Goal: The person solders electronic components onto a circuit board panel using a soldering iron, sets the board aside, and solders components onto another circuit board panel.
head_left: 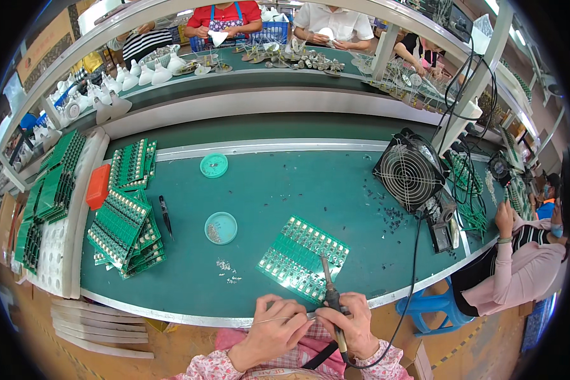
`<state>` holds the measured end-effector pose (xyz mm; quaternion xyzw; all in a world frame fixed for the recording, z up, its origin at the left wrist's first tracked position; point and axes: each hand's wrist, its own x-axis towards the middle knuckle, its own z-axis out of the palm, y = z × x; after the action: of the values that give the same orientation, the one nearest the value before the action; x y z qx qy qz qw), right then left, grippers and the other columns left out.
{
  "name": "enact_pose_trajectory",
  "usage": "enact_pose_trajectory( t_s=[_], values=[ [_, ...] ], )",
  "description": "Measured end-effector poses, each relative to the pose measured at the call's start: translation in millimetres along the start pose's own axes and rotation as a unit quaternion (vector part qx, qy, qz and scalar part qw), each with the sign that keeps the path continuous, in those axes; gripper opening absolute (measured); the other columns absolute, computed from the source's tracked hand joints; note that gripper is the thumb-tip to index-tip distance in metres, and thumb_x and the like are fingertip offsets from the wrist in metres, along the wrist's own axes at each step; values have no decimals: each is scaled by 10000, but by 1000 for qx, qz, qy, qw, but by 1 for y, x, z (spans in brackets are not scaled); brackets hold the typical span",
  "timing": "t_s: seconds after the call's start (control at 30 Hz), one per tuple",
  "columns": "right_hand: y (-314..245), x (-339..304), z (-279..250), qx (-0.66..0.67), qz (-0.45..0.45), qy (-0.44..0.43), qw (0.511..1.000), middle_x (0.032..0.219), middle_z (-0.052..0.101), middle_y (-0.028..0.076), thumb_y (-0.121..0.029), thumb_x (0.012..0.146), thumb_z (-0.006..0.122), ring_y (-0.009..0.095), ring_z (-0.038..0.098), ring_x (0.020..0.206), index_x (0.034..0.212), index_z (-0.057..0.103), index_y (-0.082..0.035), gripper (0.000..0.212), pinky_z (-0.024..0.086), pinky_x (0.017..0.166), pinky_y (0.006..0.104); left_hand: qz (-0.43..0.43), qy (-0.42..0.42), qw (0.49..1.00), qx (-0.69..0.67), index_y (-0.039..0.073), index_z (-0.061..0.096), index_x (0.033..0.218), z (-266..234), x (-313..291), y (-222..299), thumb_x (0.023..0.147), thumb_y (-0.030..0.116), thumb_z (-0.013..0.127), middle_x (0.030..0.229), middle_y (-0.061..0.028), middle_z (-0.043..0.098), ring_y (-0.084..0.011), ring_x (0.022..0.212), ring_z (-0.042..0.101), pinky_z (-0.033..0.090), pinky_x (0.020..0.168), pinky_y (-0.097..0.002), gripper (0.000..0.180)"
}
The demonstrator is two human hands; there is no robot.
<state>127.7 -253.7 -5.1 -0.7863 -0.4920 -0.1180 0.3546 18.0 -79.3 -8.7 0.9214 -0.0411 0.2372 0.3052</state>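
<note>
My right hand [354,323] is closed around a soldering iron [331,294], its tip pointing up and away over a green circuit board panel [301,258]. The panel lies tilted on the green bench, with rows of small pale parts along it. Beside the right hand, at the bench's near edge, my left hand [273,332] is closed with its fingers pinched on a thin solder wire [269,320]. The fingertips of both hands nearly meet. Whether the iron's tip touches the panel I cannot tell.
Left stand stacked circuit boards [120,228], a red box [98,187] and tweezers [165,216]. Two round green dishes [220,228] and loose small parts lie mid-bench. A fan [406,174] stands right; the iron's black cord [414,272] runs below it. Co-workers sit opposite and at right.
</note>
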Motion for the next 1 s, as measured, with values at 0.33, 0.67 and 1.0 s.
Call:
enact_pose_trajectory(
  t_s=[0.33,0.67,1.0],
  values=[
    [19,-4,2,-9,-14,-7,1000,941,529,69,-161,665,854,289,593,884,1009,736,-197,365,493,782,405,-15,0,1000,15,116,598,847,-1,-5,-6,814,154,773,892,17,655,-168,912,636,369,930,-447,182],
    [9,23,-1,-16,76,5,997,1125,611,133,-188,715,859,341,591,1053,1285,597,-117,630,473,949,457,-45,44,998,-3,86,588,834,1,-3,-4,846,124,736,927,-18,680,-192,905,655,408,908,-418,154],
    [8,24,13,-44,115,-25,992,1202,572,199,-192,754,844,426,572,1104,1386,529,-122,710,466,986,494,-77,33,996,-27,48,604,823,-5,9,-7,852,97,726,1107,-78,703,-281,1081,656,436,948,-449,135]
  ],
)
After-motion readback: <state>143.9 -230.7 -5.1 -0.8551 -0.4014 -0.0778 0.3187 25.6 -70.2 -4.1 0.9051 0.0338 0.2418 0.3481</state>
